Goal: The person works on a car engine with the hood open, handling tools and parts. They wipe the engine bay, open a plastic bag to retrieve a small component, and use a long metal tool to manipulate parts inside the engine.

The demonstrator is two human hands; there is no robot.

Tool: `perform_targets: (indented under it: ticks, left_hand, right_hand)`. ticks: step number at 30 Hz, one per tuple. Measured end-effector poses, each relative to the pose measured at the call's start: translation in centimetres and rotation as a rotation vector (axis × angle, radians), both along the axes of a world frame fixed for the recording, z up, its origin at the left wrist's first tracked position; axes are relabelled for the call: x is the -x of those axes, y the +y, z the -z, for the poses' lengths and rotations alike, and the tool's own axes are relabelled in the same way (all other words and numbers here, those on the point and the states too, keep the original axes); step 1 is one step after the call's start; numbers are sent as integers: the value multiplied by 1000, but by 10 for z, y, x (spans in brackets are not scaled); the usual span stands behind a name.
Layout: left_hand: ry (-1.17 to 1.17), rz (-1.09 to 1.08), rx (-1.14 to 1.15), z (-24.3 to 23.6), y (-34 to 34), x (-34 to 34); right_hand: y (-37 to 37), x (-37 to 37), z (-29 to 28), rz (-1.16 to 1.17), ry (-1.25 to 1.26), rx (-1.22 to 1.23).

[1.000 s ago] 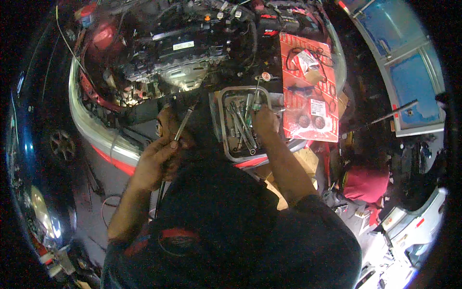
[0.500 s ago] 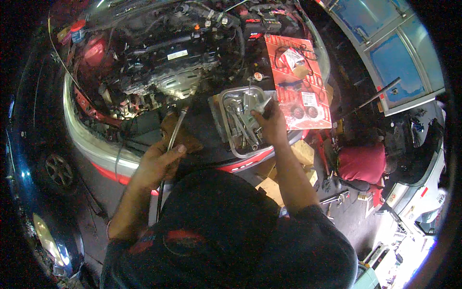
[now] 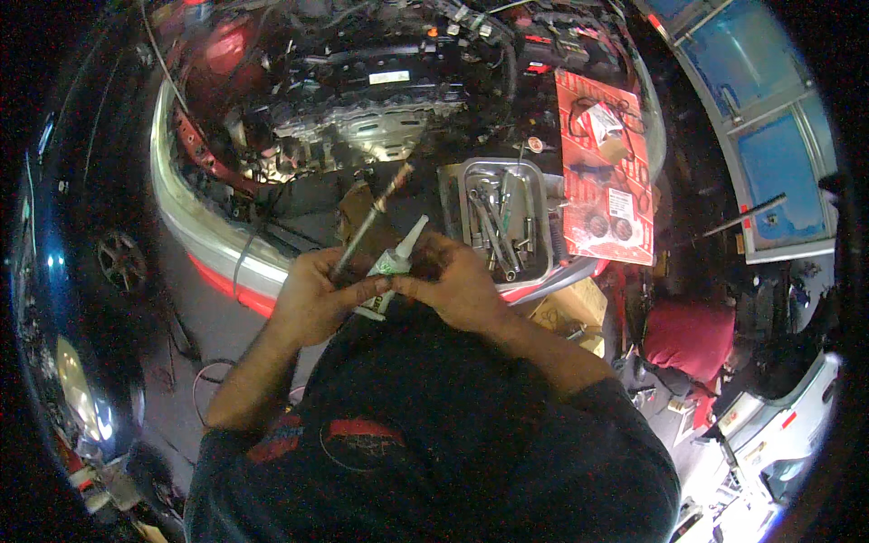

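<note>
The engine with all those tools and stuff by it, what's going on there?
A person is at the front of a car, with its engine showing. They hold a white and green tube with a pointed tip between their left hand and right hand. The left hand also grips a long metal rod. To the right of the hands, a metal tray holds wrenches, and beyond it lies a red package of parts.

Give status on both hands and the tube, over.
Left hand: holding metal rod, thumb against white squeeze tube. Right hand: pinching same tube. Rod alongside, left of its conical nozzle. Metal tool tray ahead, to the right.
</note>
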State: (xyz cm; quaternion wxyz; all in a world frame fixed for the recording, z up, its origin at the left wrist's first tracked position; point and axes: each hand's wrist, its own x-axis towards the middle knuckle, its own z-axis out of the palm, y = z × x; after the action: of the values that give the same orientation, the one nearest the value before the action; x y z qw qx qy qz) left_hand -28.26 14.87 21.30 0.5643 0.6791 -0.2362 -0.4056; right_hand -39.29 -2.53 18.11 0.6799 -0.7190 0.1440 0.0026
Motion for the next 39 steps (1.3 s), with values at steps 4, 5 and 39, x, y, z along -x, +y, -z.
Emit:
perform_targets:
  ticks: [4,5,39]
  left_hand:
    - [-224,30,-117,6,11,12]
    - [-200,-22,-75,7,12,16]
    - [-272,-273,-229,7,23,20]
  right_hand:
    - [-7,7,-21,-142,40,-48]
    - [-8,7,-24,-122,84,-49]
    - [-1,11,-31,-308,-38,-683]
